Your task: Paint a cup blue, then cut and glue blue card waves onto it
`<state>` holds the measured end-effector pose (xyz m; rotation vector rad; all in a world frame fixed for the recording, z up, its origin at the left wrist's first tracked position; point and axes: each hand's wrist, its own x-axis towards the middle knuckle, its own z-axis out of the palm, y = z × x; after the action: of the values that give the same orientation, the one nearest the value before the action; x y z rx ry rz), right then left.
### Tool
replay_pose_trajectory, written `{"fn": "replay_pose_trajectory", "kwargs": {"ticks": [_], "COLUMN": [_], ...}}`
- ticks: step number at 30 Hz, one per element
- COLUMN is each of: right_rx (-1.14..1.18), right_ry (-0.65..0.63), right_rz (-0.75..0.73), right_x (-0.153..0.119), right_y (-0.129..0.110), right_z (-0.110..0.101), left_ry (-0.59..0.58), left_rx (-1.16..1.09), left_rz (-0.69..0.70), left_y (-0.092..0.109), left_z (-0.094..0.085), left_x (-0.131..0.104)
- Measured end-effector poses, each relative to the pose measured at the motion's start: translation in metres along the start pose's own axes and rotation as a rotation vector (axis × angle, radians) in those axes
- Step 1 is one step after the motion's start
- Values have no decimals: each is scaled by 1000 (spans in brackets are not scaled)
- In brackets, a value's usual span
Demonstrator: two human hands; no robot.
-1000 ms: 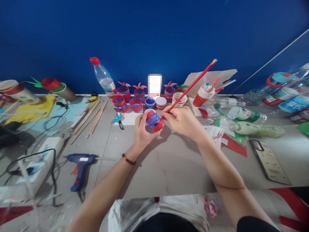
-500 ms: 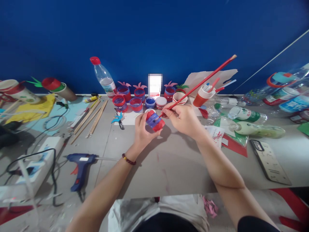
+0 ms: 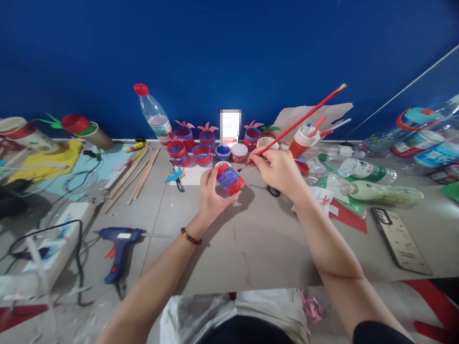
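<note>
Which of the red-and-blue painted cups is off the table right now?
The tilted red-and-blue painted cup in the left hand; the other painted cups stand on the grey table near the blue wall.

Bare worktop (image 3: pixel 225 253) below my hands, open all the way, but painted cups (image 3: pixel 202 155) wall off the back

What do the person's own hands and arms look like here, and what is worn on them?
The left hand is ungloved, with a dark red beaded bracelet with a yellow bead at its wrist. The right hand is ungloved too; a short black fabric sleeve shows on that arm.
</note>
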<state>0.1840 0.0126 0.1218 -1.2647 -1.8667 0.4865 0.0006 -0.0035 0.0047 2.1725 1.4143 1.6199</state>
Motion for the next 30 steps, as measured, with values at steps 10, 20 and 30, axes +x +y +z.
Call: {"fn": "replay_pose_trajectory", "kwargs": {"ticks": [10, 20, 30], "right_rx": [249, 193, 341], "right_ry": [-107, -28, -123], "right_rz": [13, 19, 22], "right_x": [-6, 4, -1], "right_y": [4, 7, 14], "right_z": [16, 5, 17], "left_ry": [-23, -36, -62], "left_rx": [-12, -4, -11], "left_rz": [5, -17, -3], "left_y": [-1, -1, -3], "left_z": [1, 1, 3], "left_x": [-1, -2, -3]}}
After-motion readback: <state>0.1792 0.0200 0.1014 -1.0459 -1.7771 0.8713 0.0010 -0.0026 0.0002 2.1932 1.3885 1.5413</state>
